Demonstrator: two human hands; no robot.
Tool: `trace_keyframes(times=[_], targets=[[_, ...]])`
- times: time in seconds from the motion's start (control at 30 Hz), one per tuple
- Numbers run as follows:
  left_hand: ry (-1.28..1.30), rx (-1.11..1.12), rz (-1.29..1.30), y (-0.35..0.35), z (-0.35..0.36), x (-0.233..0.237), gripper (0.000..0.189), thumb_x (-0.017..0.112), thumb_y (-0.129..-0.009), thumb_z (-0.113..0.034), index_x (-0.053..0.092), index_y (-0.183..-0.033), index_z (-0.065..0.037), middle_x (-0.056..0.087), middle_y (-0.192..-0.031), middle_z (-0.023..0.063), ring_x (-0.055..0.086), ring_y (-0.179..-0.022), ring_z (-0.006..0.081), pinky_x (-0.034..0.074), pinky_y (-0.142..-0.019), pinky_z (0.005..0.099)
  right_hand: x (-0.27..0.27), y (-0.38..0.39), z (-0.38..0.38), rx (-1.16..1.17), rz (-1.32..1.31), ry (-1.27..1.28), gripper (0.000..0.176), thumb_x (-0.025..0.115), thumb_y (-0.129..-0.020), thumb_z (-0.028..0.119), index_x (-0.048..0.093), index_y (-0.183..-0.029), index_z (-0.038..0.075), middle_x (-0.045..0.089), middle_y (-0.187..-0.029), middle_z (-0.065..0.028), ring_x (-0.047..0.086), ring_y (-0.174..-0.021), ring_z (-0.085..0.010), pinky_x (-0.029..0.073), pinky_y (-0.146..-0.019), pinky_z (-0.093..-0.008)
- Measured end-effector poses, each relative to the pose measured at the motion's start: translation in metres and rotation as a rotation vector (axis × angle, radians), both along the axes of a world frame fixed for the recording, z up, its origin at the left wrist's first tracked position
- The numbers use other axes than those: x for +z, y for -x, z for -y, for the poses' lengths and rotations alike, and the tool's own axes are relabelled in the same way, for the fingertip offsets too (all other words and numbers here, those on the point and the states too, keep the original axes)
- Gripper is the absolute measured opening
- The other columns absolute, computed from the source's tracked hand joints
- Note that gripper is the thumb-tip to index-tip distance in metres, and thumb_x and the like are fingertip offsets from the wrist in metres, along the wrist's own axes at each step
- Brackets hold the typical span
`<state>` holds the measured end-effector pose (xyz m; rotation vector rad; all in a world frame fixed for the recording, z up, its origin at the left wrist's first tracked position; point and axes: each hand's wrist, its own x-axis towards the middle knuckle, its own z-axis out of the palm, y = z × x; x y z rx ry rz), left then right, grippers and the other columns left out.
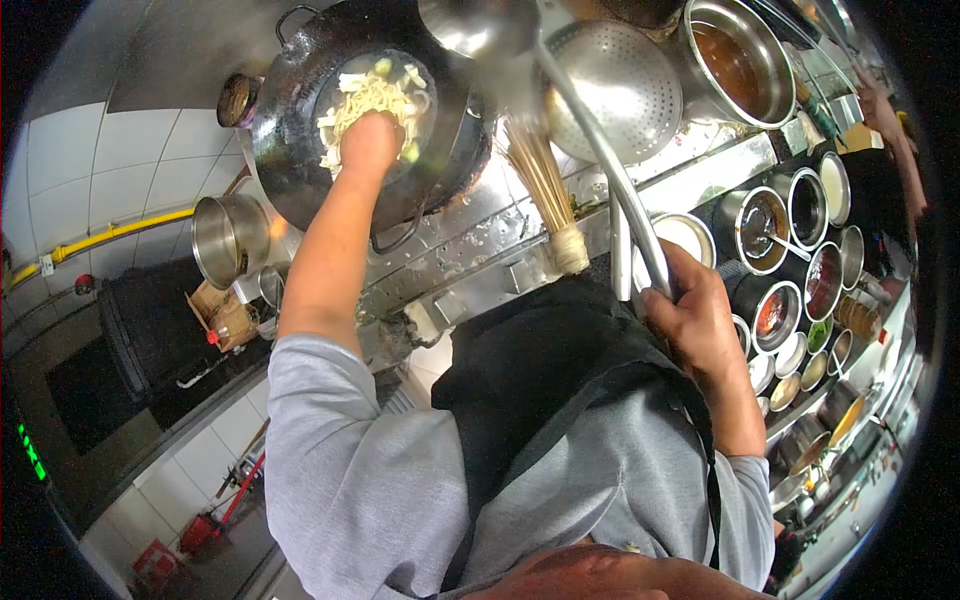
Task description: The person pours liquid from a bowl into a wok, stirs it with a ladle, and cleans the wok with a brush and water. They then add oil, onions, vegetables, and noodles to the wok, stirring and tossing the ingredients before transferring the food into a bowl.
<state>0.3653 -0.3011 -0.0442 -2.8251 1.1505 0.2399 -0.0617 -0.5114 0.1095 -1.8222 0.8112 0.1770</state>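
Note:
My left hand (372,142) reaches down into a large black wok (285,150), over a heap of pale strips (375,95) with some green pieces among them. Its fingers are hidden by the back of the hand and the food. In my right hand (690,310), fingers wrap round the long metal handle of a ladle (605,150). The ladle's shiny bowl hangs near the wok's right rim. Close to that handle, a second, straight metal handle (620,245) ends beside my right hand.
Right of the wok are a perforated strainer (640,95), a bamboo wok brush (540,180) and a pot of brown liquid (690,50). Several seasoning pots (738,235) crowd the right side. An empty metal pot (215,240) stands left, below a yellow pipe (120,236).

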Motion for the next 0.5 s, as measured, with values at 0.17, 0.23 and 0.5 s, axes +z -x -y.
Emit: trace_keyframes(times=[0.17, 0.23, 0.5], targets=[[-0.093, 0.032, 0.003, -0.009, 0.01, -0.009, 0.026, 0.059, -0.084, -0.024, 0.076, -0.091, -0.005, 0.072, -0.095, 0.0215, 0.07, -0.089, 0.0389, 0.055, -0.081, 0.0485, 0.003, -0.001, -0.001, 0.0, -0.003, 0.004, 0.054, 0.07, -0.081, 0.01, 0.057, -0.132, -0.001, 0.069, -0.104, -0.0246, 0.069, -0.096, -0.0305, 0.052, -0.087, -0.0373], [-0.109, 0.04, 0.004, -0.004, 0.012, 0.002, 0.027, 0.059, -0.085, -0.024, 0.076, -0.092, -0.005, 0.072, -0.095, 0.0212, 0.071, -0.09, 0.0387, 0.055, -0.081, 0.0482, 0.004, 0.0, -0.001, 0.02, 0.052, 0.049, 0.052, 0.069, -0.08, 0.01, 0.058, -0.13, -0.001, 0.069, -0.103, -0.0241, 0.069, -0.094, -0.0301, 0.052, -0.086, -0.0374], [0.814, 0.423, -0.287, 0.066, -0.071, 0.106, 0.018, 0.072, -0.088, -0.02, 0.072, -0.096, -0.004, 0.064, -0.078, -0.0003, 0.057, -0.068, 0.0104, 0.045, -0.062, 0.0263, 0.008, -0.009, 0.008, 0.047, 0.004, 0.007, 0.048, 0.067, -0.08, 0.008, 0.059, -0.126, -0.002, 0.067, -0.094, -0.0208, 0.066, -0.087, -0.0255, 0.052, -0.081, -0.0361]])
